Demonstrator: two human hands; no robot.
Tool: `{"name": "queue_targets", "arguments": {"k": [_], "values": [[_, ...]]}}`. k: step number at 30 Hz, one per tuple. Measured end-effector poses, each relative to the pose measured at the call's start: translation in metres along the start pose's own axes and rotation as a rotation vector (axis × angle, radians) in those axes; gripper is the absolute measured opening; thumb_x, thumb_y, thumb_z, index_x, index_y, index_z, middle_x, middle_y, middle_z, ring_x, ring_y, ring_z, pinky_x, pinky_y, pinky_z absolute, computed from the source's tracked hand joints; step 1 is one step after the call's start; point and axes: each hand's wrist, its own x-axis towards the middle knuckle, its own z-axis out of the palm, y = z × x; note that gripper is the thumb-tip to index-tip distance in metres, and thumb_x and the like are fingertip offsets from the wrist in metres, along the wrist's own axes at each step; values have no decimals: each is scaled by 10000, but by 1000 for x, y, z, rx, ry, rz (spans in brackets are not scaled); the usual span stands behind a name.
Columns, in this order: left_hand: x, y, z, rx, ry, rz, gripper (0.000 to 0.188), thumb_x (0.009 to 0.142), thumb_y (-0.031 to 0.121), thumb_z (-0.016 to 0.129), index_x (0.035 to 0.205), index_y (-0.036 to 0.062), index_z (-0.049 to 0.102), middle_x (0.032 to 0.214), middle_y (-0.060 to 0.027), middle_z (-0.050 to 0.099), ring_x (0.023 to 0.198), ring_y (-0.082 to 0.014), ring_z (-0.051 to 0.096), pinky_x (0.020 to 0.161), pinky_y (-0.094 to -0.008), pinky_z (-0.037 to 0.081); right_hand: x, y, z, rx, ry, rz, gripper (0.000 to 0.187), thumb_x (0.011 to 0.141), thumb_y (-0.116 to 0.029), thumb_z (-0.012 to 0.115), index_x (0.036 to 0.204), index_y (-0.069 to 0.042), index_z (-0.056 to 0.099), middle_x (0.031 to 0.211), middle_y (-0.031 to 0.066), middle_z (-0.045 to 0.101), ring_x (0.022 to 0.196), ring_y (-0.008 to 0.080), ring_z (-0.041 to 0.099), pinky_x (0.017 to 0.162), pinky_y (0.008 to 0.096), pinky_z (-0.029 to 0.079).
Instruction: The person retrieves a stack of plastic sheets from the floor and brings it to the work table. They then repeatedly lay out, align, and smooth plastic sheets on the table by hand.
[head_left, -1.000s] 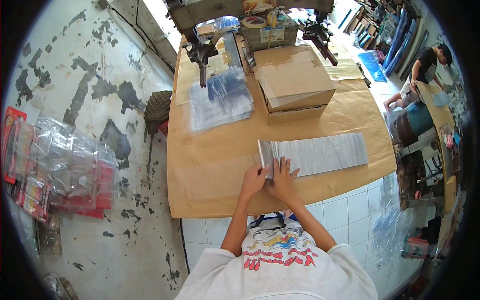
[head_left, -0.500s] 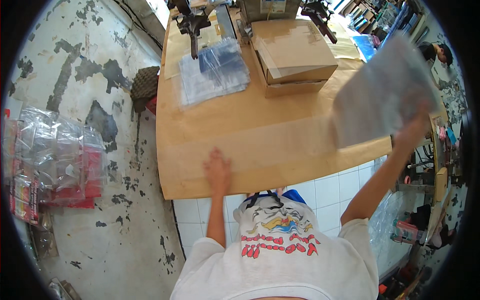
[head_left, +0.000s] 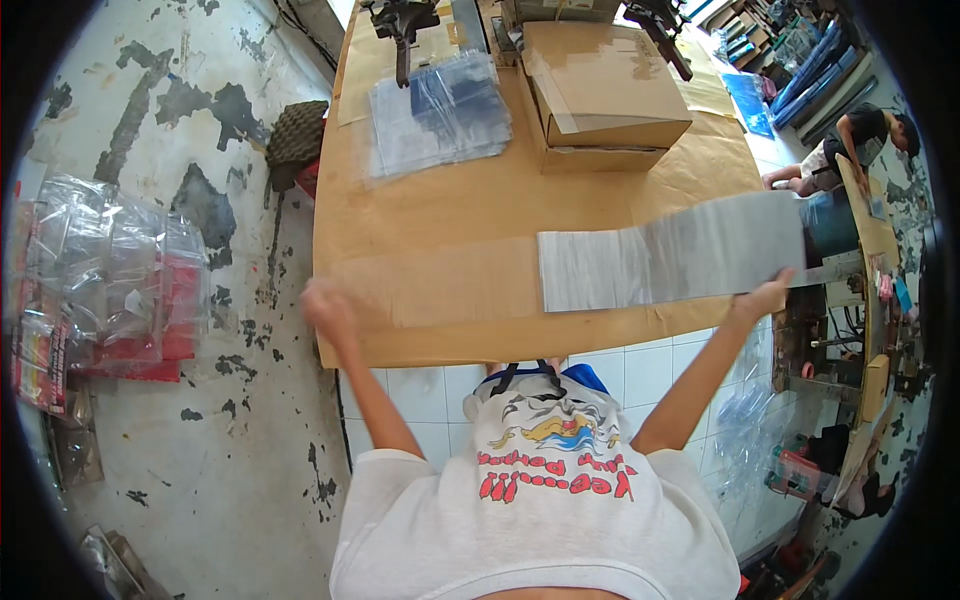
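Note:
A long strip of clear plastic film (head_left: 440,285) lies across the near half of the brown table, its left end hard to see against the surface. My left hand (head_left: 330,308), slightly blurred, is closed at that end by the table's left edge. On the film's right part rests a stack of greyish plastic sheets (head_left: 660,255), its far right corner raised and bent. My right hand (head_left: 766,296) grips this stack at its near right corner, past the table's right edge.
Behind lie a pile of clear plastic bags (head_left: 440,115) and a closed cardboard box (head_left: 605,85). Dark metal clamps (head_left: 402,40) overhang the far side. A peeling wall (head_left: 240,400) borders the table's left. Another person (head_left: 865,140) bends at the far right.
My right hand has lowered the grey sheets from the raised right side onto the film. My left hand, flat on the table before, has moved left to the table's edge and closed.

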Motion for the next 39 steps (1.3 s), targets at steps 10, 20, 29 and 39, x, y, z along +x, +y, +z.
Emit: {"name": "queue_targets", "arguments": {"k": [10, 20, 29, 39], "values": [[-162, 178, 82, -133, -607, 470, 625, 886, 310, 582, 1376, -42, 418, 1500, -204, 316, 1405, -348, 253, 1157, -493, 141, 127, 145, -90, -928, -60, 64, 706, 912, -448, 598, 1199, 190, 500, 1203, 264, 580, 1064, 346, 576, 953, 402, 430], [-167, 189, 99, -63, -581, 464, 648, 922, 379, 530, 1409, -22, 385, 1544, -160, 249, 1426, -354, 208, 1154, -513, 121, -216, 134, -22, -1452, -1000, -422, 1153, 692, -673, 658, 1459, 70, 221, 1506, 362, 102, 1395, 551, 9, 1015, 755, 31], [-171, 181, 96, -106, -553, 535, 484, 942, 288, 521, 1375, 74, 481, 1517, -134, 325, 1408, -352, 258, 1145, -527, 146, -263, 133, -8, -1631, -1179, -523, 841, 803, -405, 620, 1422, 63, 296, 1510, 351, 94, 1385, 560, 62, 884, 848, 128], [-166, 180, 89, -81, -545, 564, 477, 966, 290, 479, 1410, 119, 450, 1540, -128, 279, 1421, -327, 242, 1139, -542, 134, -178, 88, -3, -880, -1051, -640, 367, 761, 24, 520, 1085, -75, 660, 1060, 112, 691, 971, 322, 650, 915, 447, 469]]}}
